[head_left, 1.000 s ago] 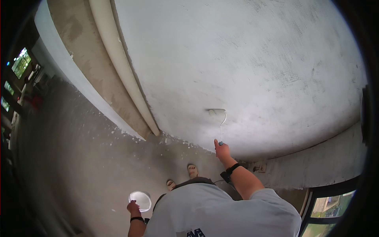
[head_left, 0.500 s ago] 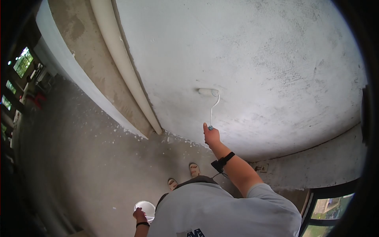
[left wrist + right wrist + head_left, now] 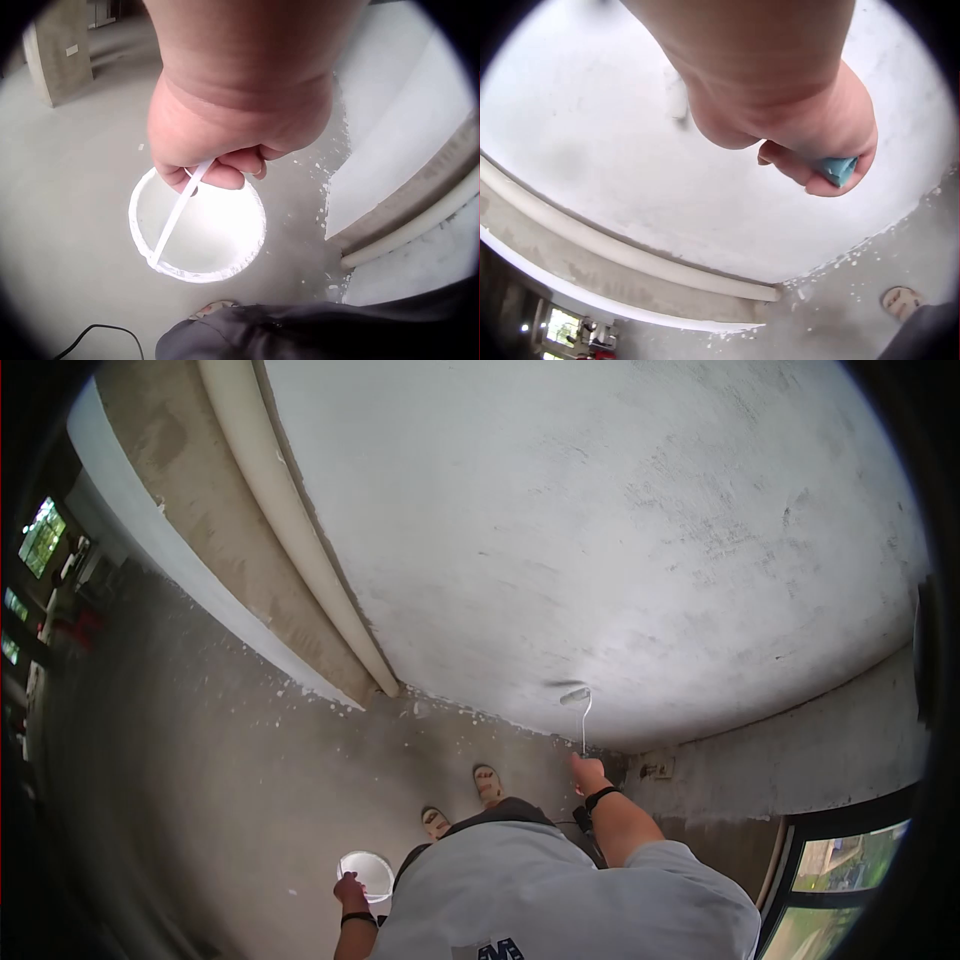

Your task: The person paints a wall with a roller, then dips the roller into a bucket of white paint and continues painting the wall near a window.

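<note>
From my end I see the right hand [image 3: 590, 770] with its fingers curled round the blue handle [image 3: 840, 171] of a paint roller [image 3: 575, 697]. The roller is close to the bottom edge of the white-coated wall [image 3: 560, 540]; I can't tell whether its sleeve touches the surface. The left hand [image 3: 349, 888] has its fingers hooked on the thin bail handle [image 3: 178, 217] of a white bucket [image 3: 202, 276], over the floor [image 3: 230, 790] beside the sandalled feet [image 3: 487, 782].

My worry is that edge: a stroke carried too low could drag the sleeve over the gritty floor and bring dirt back into the coat. Drifting right, it could smear the wall box [image 3: 657, 769]. If I lean and the bail slides on those fingers, the bucket could tip and spill.
</note>
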The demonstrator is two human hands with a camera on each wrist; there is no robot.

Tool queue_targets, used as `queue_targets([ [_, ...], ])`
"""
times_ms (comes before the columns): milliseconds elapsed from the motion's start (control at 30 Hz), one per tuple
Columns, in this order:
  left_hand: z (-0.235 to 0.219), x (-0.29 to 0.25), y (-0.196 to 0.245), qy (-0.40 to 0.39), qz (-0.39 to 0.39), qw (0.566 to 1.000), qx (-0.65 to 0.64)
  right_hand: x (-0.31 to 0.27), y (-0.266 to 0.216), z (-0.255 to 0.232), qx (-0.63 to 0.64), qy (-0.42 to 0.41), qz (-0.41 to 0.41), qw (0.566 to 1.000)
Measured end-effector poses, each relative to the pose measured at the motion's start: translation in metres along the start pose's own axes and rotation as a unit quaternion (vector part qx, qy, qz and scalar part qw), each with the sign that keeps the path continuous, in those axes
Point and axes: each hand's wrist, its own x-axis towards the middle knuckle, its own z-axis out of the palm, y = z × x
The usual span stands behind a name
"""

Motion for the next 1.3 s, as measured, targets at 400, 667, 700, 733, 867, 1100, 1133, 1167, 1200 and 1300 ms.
queue_targets([
  [400,0.042,0.023,0.062,-0.024,-0.002,0.999,0.042,0.074,0.114,-0.059,-0.165,0.105,-0.097,0.976],
  [667,0.051,0.038,0.06,-0.009,-0.029,0.999,0.035,0.003,-0.013,-0.064,-0.228,0.183,-0.155,0.944],
  [700,0.051,0.035,0.059,0.008,-0.046,0.998,0.029,0.006,-0.02,-0.06,-0.228,0.169,-0.147,0.948],
  [733,0.051,0.031,0.058,0.013,-0.05,0.998,0.023,0.008,-0.026,-0.055,-0.233,0.166,-0.153,0.946],
  [867,0.042,0.008,0.051,0.004,-0.026,0.999,-0.026,0.011,-0.043,-0.029,-0.252,0.164,-0.192,0.934],
  [1100,0.017,-0.028,-0.003,0.092,-0.101,0.991,-0.004,0.017,-0.104,0.033,-0.275,0.137,-0.301,0.903],
  [1133,0.011,-0.033,-0.017,0.096,-0.074,0.993,0.0,0.015,-0.117,0.043,-0.281,0.128,-0.31,0.899],
  [1167,0.006,-0.039,-0.029,0.107,-0.079,0.991,-0.007,0.012,-0.132,0.054,-0.28,0.106,-0.33,0.895],
  [1200,0.004,-0.057,-0.032,0.126,-0.107,0.985,-0.043,0.009,-0.147,0.066,-0.279,0.084,-0.349,0.891],
  [1300,-0.001,-0.103,-0.044,0.165,-0.136,0.968,-0.134,0.001,-0.188,0.108,-0.282,0.053,-0.391,0.875],
])
